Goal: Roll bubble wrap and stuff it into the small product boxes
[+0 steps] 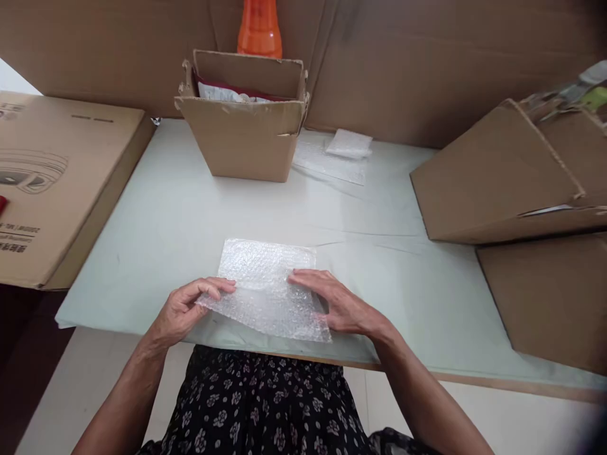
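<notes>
A clear sheet of bubble wrap [270, 265] lies at the front of the table, its near part lifted a little off the surface. My left hand [187, 306] grips the sheet's left edge, thumb below and fingers on top. At the right edge, my right hand [334, 300] has its thumb under the near corner and its fingers stretched over the upper side. Farther back, a small folded piece of bubble wrap [349, 143] rests on a flat bubble wrap piece [329, 163].
Behind stands an open cardboard box [246, 139] with packets inside, an orange object [260, 31] beyond it. A large printed carton [61, 196] lies at left. Two cardboard boxes [497, 177] occupy the right side of the pale-covered table [156, 221]. Cardboard panels line the back.
</notes>
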`<state>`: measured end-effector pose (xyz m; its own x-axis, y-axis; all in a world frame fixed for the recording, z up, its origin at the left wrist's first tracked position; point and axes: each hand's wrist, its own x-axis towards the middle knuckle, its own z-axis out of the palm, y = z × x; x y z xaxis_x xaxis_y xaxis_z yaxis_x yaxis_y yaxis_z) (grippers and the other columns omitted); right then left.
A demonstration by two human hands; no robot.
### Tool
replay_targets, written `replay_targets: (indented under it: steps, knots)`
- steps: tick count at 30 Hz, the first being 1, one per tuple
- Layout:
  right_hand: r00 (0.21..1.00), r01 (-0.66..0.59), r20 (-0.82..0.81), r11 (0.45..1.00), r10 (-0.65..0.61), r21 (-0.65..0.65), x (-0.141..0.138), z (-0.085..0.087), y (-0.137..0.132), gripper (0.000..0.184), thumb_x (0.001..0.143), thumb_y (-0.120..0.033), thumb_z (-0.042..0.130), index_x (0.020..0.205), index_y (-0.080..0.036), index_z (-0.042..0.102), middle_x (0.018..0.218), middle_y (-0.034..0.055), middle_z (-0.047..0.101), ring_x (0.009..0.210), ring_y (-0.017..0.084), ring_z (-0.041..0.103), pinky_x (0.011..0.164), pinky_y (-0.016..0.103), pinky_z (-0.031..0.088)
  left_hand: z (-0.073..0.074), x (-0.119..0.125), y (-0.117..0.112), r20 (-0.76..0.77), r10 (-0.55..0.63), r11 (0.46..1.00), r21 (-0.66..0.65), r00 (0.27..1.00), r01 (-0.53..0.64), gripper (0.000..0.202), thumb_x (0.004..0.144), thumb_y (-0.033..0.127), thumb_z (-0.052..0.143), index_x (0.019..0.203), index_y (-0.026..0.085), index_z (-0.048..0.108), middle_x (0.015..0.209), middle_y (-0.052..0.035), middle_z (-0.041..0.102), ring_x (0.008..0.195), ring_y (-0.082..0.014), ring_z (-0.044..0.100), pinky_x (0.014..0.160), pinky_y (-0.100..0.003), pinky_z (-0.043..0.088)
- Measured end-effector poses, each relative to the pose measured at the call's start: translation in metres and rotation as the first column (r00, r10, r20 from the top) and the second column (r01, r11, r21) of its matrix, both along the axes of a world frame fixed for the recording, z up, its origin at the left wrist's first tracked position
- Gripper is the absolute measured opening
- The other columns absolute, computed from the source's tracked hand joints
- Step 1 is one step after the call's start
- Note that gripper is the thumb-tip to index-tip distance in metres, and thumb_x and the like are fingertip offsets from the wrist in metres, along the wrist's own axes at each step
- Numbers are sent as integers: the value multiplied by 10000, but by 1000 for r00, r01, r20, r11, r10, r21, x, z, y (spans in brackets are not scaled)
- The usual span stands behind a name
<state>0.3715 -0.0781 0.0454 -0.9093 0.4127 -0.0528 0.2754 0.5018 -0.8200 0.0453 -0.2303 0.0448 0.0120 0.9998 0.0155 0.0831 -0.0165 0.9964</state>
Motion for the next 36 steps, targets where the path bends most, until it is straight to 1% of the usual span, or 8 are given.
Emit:
replay_targets:
  steps: [5, 8, 13, 18, 23, 29, 33, 36]
  knots:
    - [968, 250, -36, 962, -248, 107, -11, -10, -20, 220, 938, -353, 602, 1091, -244, 717, 1056, 66, 730, 1031, 249, 652, 926, 457, 528, -5, 5, 8, -198, 290, 923, -202, 936, -328, 237, 887, 413, 676, 958, 187, 667, 930, -69, 771, 898, -214, 727, 839, -328, 556]
    - [928, 372, -49, 909, -369, 186, -13, -6, -25, 322, 867, -452, 690, 1104, -234, 708, 1115, 97, 706, 1076, 286, 624, 898, 457, 537, 4, 9, 23, -314, 281, 908, -218, 907, -357, 315, 865, 453, 661, 1024, 181, 680, 909, -53, 749, 836, -193, 693, 762, -292, 529]
    - [799, 596, -129, 743, -588, 306, -12, -13, -22, 172, 948, -355, 583, 999, -239, 699, 1064, 87, 717, 1067, 274, 631, 917, 467, 507, 11, 20, 55, -577, 203, 932, -133, 791, -336, 307, 872, 407, 579, 1082, 210, 687, 866, -17, 711, 784, -180, 639, 733, -292, 496]
    - [758, 597, -63, 651, -650, 470, -12, -30, -12, 209, 918, -360, 601, 1050, -216, 676, 1337, 135, 626, 1283, 346, 523, 1008, 546, 439, -6, 22, 67, -803, 186, 957, 17, 567, -289, 345, 881, 338, 498, 1140, 197, 677, 983, -74, 692, 914, -243, 633, 863, -376, 500]
    - [763, 556, 17, 669, -646, 493, -21, -33, 1, 462, 911, -452, 600, 1279, -172, 607, 1468, 198, 522, 1406, 401, 409, 1065, 602, 387, -8, 15, 64, -848, 183, 933, -11, 497, -361, 566, 869, 403, 535, 1370, 141, 545, 1189, -139, 642, 946, -264, 625, 845, -407, 512]
    - [850, 491, -22, 777, -526, 395, -27, -23, 7, 107, 892, -256, 586, 968, -209, 644, 1337, 130, 652, 1347, 346, 507, 1038, 541, 411, 7, 19, 68, -794, 14, 920, -228, 608, -320, 396, 811, 316, 537, 1168, 177, 639, 754, -9, 636, 708, -209, 595, 728, -358, 489]
    - [861, 479, -52, 774, -506, 414, -39, 0, 23, 85, 860, -204, 594, 942, -220, 615, 1207, 91, 713, 1288, 337, 551, 1002, 507, 414, 11, 21, 47, -567, 236, 898, -183, 789, -400, 232, 767, 393, 627, 886, 194, 626, 960, -52, 667, 800, -184, 639, 726, -322, 528]
    - [896, 392, -8, 782, -445, 485, -78, 17, 51, 139, 831, -140, 580, 940, -213, 629, 1139, 97, 725, 1309, 347, 521, 1026, 504, 383, 10, 26, 31, -313, 420, 834, -238, 852, -498, 429, 754, 410, 682, 1103, 179, 586, 980, -61, 661, 823, -188, 674, 705, -316, 567]
